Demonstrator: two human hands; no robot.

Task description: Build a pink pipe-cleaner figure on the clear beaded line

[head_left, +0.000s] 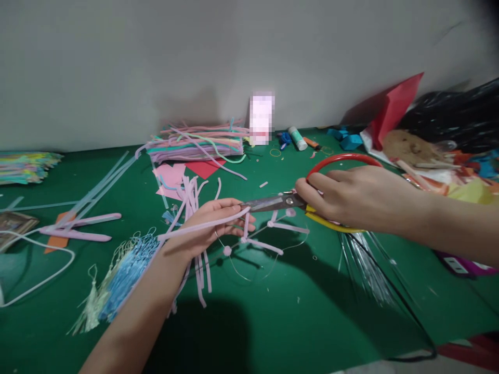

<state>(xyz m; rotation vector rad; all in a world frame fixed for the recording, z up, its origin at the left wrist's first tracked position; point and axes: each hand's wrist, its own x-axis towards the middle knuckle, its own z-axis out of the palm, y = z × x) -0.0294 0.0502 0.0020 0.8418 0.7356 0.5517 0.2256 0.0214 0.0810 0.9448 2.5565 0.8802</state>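
Note:
My left hand (214,212) pinches a long pale-pink pipe cleaner (202,227), which runs back over the wrist. Wrapped round the handles of the scissors (289,200), one red and one yellow, is my right hand (346,197). The blades point left and reach the pipe cleaner's end at my left fingertips; whether they are apart there is hard to see. Just below the blades are short joined pink pipe-cleaner pieces (263,246), with small round ends and thin wire about them. Loose pink pipe cleaners (191,189) lie behind and under my left hand.
A bundle of coloured pipe cleaners (195,148) lies against the wall beside a bright upright screen (261,119). Blue tassels (130,272) and a pink hinged tool (83,236) are at left. Silvery wires (368,270), a black cable (409,306) and paper scraps occupy the right.

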